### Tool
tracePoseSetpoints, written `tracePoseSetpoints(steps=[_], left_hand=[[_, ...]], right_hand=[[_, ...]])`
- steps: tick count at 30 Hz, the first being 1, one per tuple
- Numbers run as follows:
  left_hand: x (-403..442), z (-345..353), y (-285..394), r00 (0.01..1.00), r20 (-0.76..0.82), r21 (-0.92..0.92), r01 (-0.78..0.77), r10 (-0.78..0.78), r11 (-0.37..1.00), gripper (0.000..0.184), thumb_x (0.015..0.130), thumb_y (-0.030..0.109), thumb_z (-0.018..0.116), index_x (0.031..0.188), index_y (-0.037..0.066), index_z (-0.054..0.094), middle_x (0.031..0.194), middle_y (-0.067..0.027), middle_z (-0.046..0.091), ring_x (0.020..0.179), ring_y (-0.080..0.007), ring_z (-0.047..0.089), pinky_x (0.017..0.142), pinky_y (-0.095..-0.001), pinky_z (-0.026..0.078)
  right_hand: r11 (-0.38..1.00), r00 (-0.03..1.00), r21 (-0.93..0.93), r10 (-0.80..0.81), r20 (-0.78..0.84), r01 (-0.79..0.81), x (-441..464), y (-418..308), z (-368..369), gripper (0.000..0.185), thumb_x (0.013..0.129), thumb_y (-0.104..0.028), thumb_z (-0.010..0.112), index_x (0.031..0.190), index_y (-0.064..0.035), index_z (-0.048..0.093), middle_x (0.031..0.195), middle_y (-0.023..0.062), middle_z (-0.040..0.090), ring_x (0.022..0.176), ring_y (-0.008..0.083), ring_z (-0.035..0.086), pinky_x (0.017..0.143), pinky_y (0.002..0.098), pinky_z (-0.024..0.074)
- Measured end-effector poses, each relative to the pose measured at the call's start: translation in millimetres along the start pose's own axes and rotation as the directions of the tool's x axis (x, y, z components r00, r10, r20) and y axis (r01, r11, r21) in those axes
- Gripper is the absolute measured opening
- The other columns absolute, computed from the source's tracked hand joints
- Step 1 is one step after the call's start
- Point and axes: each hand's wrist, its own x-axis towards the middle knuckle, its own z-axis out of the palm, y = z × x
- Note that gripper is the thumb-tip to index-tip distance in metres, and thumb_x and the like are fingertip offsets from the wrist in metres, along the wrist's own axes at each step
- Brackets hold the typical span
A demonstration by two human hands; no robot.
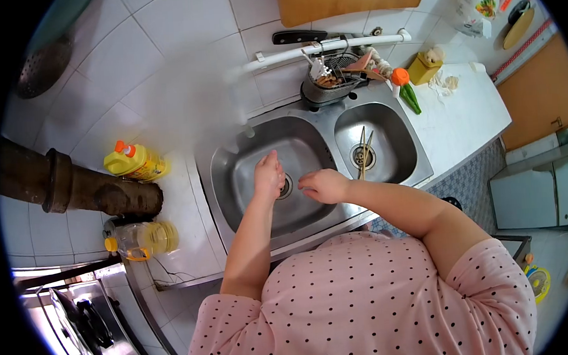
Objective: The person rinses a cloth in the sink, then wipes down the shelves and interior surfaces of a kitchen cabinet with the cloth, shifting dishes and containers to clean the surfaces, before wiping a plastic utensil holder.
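Note:
Both of my hands are over the large basin (233,193) of a steel double sink, a short gap apart. My left hand (269,176) is seen edge-on beside the drain (286,186), its fingers loosely bent and partly hidden, with no object visible in it. From the right comes my right hand (323,186), palm down and fingers loosely stretched toward the left hand, holding nothing that I can see. The tap (248,132) shows only its tip, under a blurred patch at the basin's back edge.
A pair of chopsticks (364,154) lies in the small basin (394,130). Behind stands a utensil basket (324,93); an orange-capped bottle (400,77) and green peppers (410,99) are right of it. A yellow detergent bottle (142,162), oil bottle (146,240) and brown pipe (105,190) are left.

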Motion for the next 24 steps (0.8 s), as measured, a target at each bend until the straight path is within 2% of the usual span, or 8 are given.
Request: tracePoseSetpoints(steps=[7,9,11,13,15,17,21,24], left_hand=[[1.6,-0.7,-9.0,0.996,0.092,0.029,0.015,-0.018,0.999,0.033,0.099,0.038,0.053,0.081,0.012,0.044,0.059,0.0002,0.040,0.041,-0.0091,0.033,0.034,-0.0250,0.022],[-11.8,8.2,7.2,0.989,0.137,0.151,0.034,-0.055,0.988,0.027,0.098,0.036,0.056,0.099,0.010,0.052,0.073,-0.0036,0.051,0.048,-0.0105,0.045,0.036,-0.0233,0.031],[-34.3,22.5,30.6,0.946,0.321,0.288,-0.142,0.045,0.947,0.031,0.097,0.035,0.057,0.116,0.010,0.052,0.086,-0.0065,0.056,0.058,-0.0126,0.052,0.041,-0.0224,0.038],[-38.2,19.8,52.8,0.853,0.518,0.258,-0.226,0.063,0.940,0.035,0.097,0.032,0.058,0.123,0.011,0.051,0.092,-0.0066,0.059,0.066,-0.0150,0.058,0.046,-0.0237,0.045],[-19.8,-1.5,42.4,0.731,0.672,-0.035,-0.128,0.118,0.991,0.032,0.096,0.028,0.058,0.122,0.010,0.053,0.089,-0.0066,0.061,0.068,-0.0162,0.061,0.048,-0.0260,0.048],[110.1,-114.5,-33.2,0.819,0.529,0.152,0.168,-0.224,0.974,0.030,0.094,0.024,0.059,0.119,0.008,0.056,0.084,-0.0071,0.062,0.073,-0.0178,0.063,0.051,-0.0283,0.051],[13.2,-39.2,-30.7,0.984,0.057,0.804,0.055,-0.169,0.592,0.024,0.094,0.020,0.056,0.113,0.007,0.060,0.081,-0.0083,0.063,0.076,-0.0184,0.064,0.057,-0.0302,0.053],[-24.8,-5.7,-4.7,0.910,0.383,0.516,-0.067,-0.160,0.854,0.022,0.093,0.015,0.054,0.112,0.006,0.060,0.083,-0.0096,0.063,0.075,-0.0193,0.064,0.056,-0.0335,0.053]], right_hand=[[0.998,0.997,0.055,-0.020,-0.076,0.024,-5.7,1.9,4.4,0.024,0.086,-0.021,0.059,0.106,-0.0101,0.068,0.106,0.0107,0.067,0.095,0.0336,0.064,0.082,0.0448,0.0515],[0.999,0.996,0.054,0.007,-0.084,-0.003,-10.9,2.7,3.6,0.025,0.086,-0.021,0.060,0.107,-0.0110,0.068,0.106,0.0109,0.066,0.095,0.0337,0.064,0.083,0.0451,0.0514],[0.995,0.989,0.087,0.065,-0.133,-0.054,-15.2,-6.7,-2.8,0.026,0.085,-0.021,0.061,0.108,-0.0123,0.068,0.108,0.0117,0.066,0.097,0.0341,0.064,0.084,0.0452,0.0512],[0.994,0.968,0.110,0.008,-0.252,0.021,-18.8,-2.2,-0.8,0.028,0.084,-0.020,0.061,0.109,-0.0096,0.067,0.109,0.0114,0.066,0.101,0.0333,0.063,0.086,0.0433,0.0510],[0.995,0.973,0.094,0.047,-0.226,-0.027,-30.4,-0.1,-3.1,0.025,0.083,-0.019,0.061,0.105,-0.0077,0.068,0.109,0.0123,0.066,0.101,0.0338,0.062,0.088,0.0426,0.0503],[0.995,0.987,0.053,0.089,-0.132,-0.083,-45.2,1.8,-7.7,0.024,0.083,-0.018,0.061,0.102,-0.0073,0.069,0.108,0.0130,0.066,0.101,0.0340,0.062,0.089,0.0428,0.0500],[0.993,0.977,0.094,-0.054,-0.206,0.075,-76.9,20.0,-1.2,0.022,0.082,-0.016,0.060,0.100,-0.0077,0.070,0.106,0.0129,0.066,0.101,0.0333,0.062,0.088,0.0436,0.0499],[0.976,0.960,0.135,-0.137,-0.242,0.173,-98.2,28.9,-5.0,0.024,0.084,-0.017,0.060,0.104,-0.0079,0.068,0.110,0.0115,0.065,0.104,0.0322,0.061,0.090,0.0434,0.0489]])
